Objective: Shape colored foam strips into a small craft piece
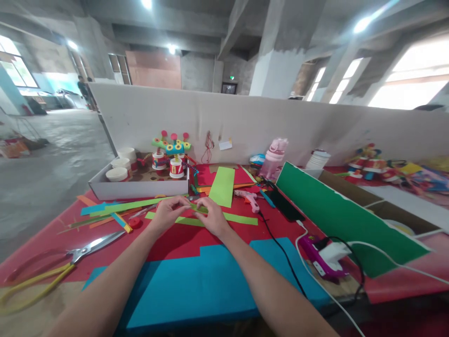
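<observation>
Green paper piece (pixel 199 208), one, small, pinched between two bare hands above a red-covered table
Left hand (pixel 171 214) and right hand (pixel 212 216) with fingertips close together, thumb and forefinger of each closed on the piece; long light-green strip (pixel 242 219) lying beneath them, showing on both sides; pink glue gun (pixel 249 199), corded, just beyond the right hand; large scissors (pixel 84 250) with red and yellow handles, to the left; blue sheets (pixel 189 285) under the forearms; white box (pixel 140 190) holding cups, behind the left hand
</observation>
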The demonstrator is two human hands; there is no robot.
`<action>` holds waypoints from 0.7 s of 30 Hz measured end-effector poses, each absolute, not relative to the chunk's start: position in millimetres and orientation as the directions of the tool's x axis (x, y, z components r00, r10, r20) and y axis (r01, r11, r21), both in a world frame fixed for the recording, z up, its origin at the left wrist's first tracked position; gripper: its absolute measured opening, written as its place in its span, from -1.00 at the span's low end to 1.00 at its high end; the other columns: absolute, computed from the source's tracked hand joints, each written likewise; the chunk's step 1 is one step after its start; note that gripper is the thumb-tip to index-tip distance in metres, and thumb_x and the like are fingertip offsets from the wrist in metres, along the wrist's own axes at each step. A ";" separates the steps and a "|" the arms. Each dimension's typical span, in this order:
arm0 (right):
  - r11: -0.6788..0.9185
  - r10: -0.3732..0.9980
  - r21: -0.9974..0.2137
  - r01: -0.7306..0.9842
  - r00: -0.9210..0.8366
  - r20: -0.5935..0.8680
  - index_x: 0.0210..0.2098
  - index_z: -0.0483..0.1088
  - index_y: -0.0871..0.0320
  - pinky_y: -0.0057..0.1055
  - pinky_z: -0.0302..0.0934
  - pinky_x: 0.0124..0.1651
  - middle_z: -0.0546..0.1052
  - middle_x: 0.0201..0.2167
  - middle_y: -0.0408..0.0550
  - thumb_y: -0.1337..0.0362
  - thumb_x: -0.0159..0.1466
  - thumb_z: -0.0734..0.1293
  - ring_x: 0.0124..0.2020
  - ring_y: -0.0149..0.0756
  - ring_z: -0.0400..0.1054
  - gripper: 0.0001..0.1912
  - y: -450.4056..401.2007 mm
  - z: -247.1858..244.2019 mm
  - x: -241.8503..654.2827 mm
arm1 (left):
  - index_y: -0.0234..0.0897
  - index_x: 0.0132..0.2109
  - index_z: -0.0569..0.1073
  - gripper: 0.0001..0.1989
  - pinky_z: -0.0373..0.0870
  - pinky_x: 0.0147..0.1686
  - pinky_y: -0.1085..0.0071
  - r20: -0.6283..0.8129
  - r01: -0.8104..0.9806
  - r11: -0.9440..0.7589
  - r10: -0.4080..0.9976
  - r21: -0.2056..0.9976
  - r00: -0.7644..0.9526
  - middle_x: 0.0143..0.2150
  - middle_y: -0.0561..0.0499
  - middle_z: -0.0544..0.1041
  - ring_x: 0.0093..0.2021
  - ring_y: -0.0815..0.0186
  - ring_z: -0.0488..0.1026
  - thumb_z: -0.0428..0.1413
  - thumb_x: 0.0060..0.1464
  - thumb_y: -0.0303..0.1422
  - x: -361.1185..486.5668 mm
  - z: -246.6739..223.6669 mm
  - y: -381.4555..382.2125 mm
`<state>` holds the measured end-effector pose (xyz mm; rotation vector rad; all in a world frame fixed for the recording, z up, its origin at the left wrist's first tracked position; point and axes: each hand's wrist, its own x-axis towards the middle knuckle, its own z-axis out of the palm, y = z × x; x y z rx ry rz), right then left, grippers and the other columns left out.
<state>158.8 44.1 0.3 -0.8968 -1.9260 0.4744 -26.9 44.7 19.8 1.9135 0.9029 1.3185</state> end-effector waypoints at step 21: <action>0.550 0.834 -0.747 0.374 -0.203 0.513 -0.48 0.35 0.11 -0.39 0.18 -0.15 0.45 -0.43 -0.11 0.26 0.22 0.36 -0.30 -0.29 0.32 -0.84 45.3 2.2 162.1 | -0.31 -0.44 0.49 -0.78 0.32 -0.34 0.46 0.406 0.143 -0.418 0.907 0.897 0.109 -0.44 0.04 0.52 -0.40 0.37 0.40 0.26 -0.07 -0.23 -23.0 13.7 48.8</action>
